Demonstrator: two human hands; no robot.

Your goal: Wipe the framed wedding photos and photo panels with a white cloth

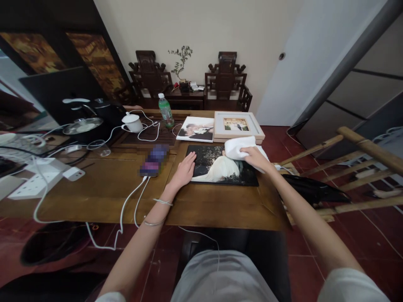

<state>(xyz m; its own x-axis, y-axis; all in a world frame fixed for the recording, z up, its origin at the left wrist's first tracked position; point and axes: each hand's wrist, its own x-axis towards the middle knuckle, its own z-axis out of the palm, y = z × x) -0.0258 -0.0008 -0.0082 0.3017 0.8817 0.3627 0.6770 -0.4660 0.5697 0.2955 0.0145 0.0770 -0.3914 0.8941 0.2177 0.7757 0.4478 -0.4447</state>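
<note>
A dark photo panel [206,161], showing a figure in a pale gown, lies flat on the wooden table. My left hand [184,171] rests open with its fingers on the panel's left edge. On the panel's upper right, my right hand [256,158] is closed on a folded white cloth [236,147], which presses against the surface and hides that corner. Just behind the panel lie a white-edged photo print [201,129] and a light wooden picture frame [260,133] holding a small photo.
Left of the panel, a phone [154,161] is plugged into a white cable. A green-labelled bottle [166,111], a lidded white cup [132,123] and a clear cup [100,148] stand farther back. White power strips [36,180] crowd the left end; a bamboo rack [315,153] stands right.
</note>
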